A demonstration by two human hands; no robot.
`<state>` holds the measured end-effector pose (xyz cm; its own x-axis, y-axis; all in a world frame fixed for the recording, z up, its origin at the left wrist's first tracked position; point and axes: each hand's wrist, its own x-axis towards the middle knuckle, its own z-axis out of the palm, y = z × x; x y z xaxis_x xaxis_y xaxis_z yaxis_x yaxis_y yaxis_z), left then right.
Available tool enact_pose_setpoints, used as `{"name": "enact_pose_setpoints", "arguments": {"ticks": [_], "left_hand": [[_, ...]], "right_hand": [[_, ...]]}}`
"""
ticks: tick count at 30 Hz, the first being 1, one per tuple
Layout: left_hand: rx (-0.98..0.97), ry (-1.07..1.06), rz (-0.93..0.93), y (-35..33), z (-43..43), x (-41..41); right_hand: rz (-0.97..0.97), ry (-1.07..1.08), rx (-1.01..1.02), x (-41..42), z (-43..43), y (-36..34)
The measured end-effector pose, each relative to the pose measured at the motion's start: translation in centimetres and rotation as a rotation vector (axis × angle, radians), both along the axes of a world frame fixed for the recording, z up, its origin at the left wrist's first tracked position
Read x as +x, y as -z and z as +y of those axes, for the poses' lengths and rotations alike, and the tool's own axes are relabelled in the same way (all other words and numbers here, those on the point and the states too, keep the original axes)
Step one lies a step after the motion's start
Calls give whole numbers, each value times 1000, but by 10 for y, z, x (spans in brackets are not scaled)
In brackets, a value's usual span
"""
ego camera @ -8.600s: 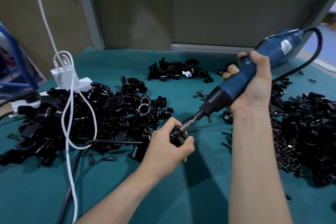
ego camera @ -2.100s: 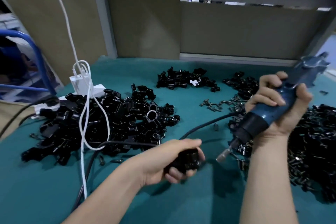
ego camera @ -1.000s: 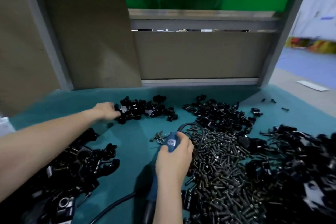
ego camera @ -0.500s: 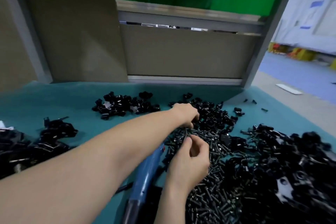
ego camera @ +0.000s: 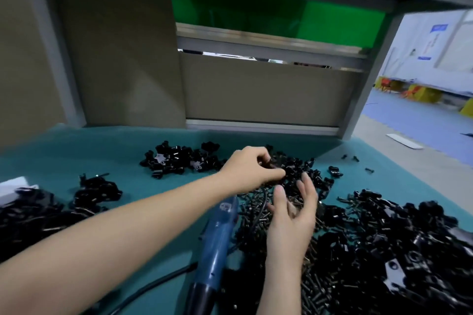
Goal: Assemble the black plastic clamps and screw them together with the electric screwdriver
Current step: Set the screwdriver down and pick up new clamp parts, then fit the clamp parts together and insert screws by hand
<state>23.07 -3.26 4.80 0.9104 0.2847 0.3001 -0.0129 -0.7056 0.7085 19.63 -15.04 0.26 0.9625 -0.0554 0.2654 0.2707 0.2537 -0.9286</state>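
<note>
The screwdriver is cut off at the bottom edge. The left hand hides what lies under its curled fingers; the right hand is blurred.

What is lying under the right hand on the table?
Under the right hand lies the heap of black screws, with a loop of black cable beside its thumb. Whether the palm covers or holds any screw cannot be seen.

One wide-angle view is taken from head height and pitched forward and down over the teal work surface. The left hand and right hand are caught close under the lens, with forearms entering from 8 and 6 o'clock. The grey partition is faced at 12 o'clock, and open floor is glimpsed at 2 o'clock.
</note>
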Motion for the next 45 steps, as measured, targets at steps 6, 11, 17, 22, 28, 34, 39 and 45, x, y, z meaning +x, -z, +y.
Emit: {"name": "enact_pose_setpoints", "arguments": {"ticks": [6,11,17,22,28,34,39,45], "left_hand": [[-567,-26,-108,-12,8,-119],[-903,101,-136,-9,8,-196],[-583,172,-187,60,-7,-255],[-664,15,-263,84,-18,-263],[-728,-75,-323,84,-16,-264],[-690,-123,-335,85,-8,-266],[-775,-148,-332,84,-7,-265],[-980,-128,-346,85,-4,-263]], "right_hand": [[-269,-415,-431,-23,17,-41],[-242,-563,-385,-59,27,-61],[89,-863,-74,-106,2,-31],[328,-853,74,-126,-12,-17],[338,-821,-152,-142,-14,-7],[257,-812,-249,-149,-14,-3],[135,-771,-316,-151,-14,-4],[73,-563,-249,-151,-12,-4]]}}
